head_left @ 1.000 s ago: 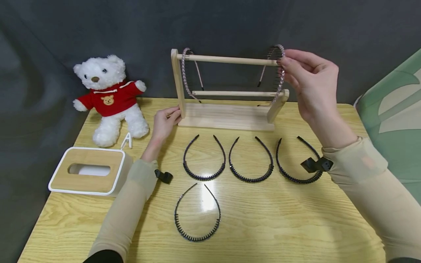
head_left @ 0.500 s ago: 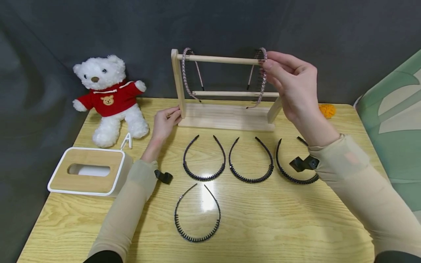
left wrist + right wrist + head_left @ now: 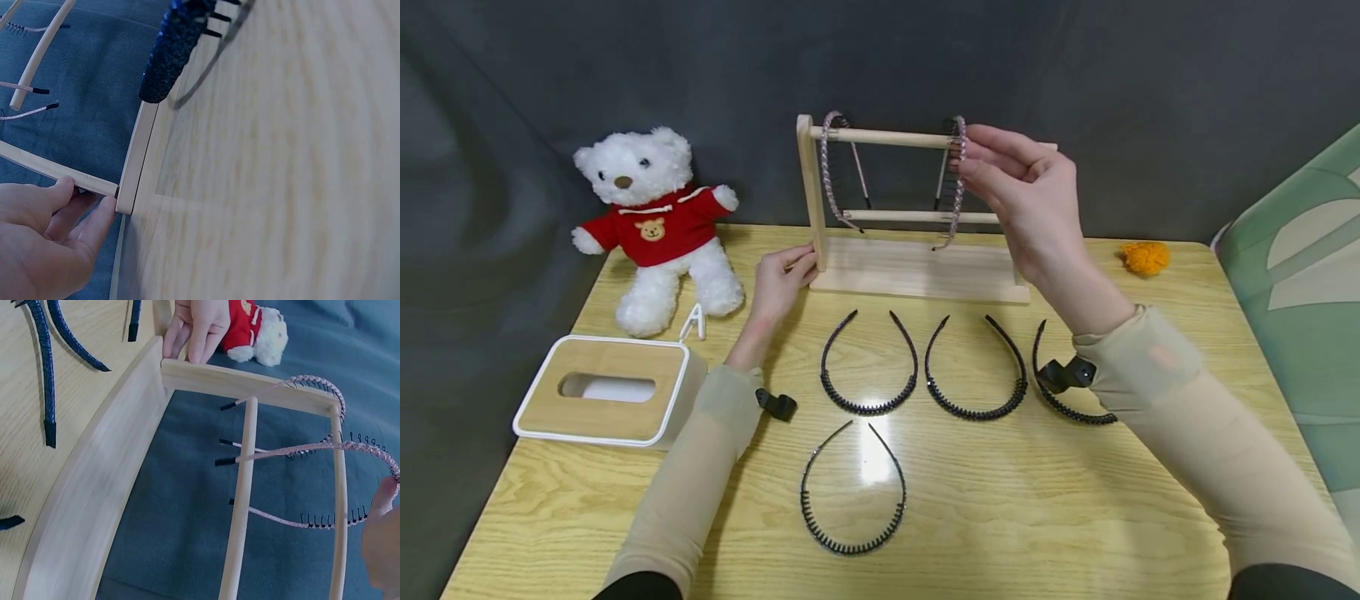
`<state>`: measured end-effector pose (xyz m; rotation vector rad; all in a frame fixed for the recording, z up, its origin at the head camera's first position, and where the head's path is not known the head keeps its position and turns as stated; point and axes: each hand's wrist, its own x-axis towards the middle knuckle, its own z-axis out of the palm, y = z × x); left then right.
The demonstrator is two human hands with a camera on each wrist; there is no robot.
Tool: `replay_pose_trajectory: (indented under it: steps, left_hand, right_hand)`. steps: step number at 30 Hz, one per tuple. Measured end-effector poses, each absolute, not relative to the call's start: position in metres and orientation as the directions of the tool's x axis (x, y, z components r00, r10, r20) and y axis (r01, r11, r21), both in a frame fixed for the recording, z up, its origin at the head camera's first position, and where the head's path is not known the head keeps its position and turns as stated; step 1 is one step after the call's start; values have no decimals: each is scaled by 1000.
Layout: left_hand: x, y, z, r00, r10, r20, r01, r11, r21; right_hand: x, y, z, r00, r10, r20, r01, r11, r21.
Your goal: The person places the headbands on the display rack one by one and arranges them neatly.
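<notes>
A wooden headband rack (image 3: 917, 271) with two horizontal rods stands at the back of the table. My left hand (image 3: 778, 283) grips the foot of its left upright, thumb and fingers around the wood in the left wrist view. My right hand (image 3: 1033, 200) pinches a pink beaded headband (image 3: 959, 183) by its upper curve. That headband hangs over the upper rod, right of the middle, its ends pointing down past the lower rod. Another pink headband (image 3: 826, 167) hangs near the left upright. In the right wrist view my right thumb (image 3: 384, 497) touches the held headband; the fingers are partly cut off.
Several dark toothed headbands (image 3: 973, 414) lie on the table before the rack, one partly behind my right wrist. A tissue box (image 3: 617, 354) and white teddy bear (image 3: 651, 242) stand left. An orange fuzzy thing (image 3: 1146, 258) lies at the back right.
My right hand has slid the pink headband leftward along the upper rod from its right end. The orange thing has come out from behind that arm. My left hand keeps its grip.
</notes>
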<state>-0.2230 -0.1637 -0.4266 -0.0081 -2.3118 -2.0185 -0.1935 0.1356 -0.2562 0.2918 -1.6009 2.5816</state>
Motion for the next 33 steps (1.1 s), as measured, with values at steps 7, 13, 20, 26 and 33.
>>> replay_pose_trajectory:
  steps: [7, 13, 20, 26, 33]
  left_hand:
    - [-222, -166, -426, -998, -42, 52, 46, 133, 990]
    - [-221, -166, -426, -998, -40, 53, 47, 138, 989]
    - [-220, -166, -426, -998, -42, 56, 50, 140, 989]
    - [-222, -165, -427, -997, -40, 61, 55, 132, 990]
    - [-222, -164, -426, -998, -41, 56, 50, 120, 991]
  right_hand:
    - [-199, 122, -257, -980, -32, 194, -159, -457, -875]
    - [-205, 108, -256, -982, -36, 183, -145, -473, -869]
    - [-212, 97, -254, -982, -42, 185, -145, -465, -873]
    - [-216, 91, -254, -983, -49, 175, -130, -481, -867]
    - [-220, 83, -253, -981, -67, 184, -132, -471, -872]
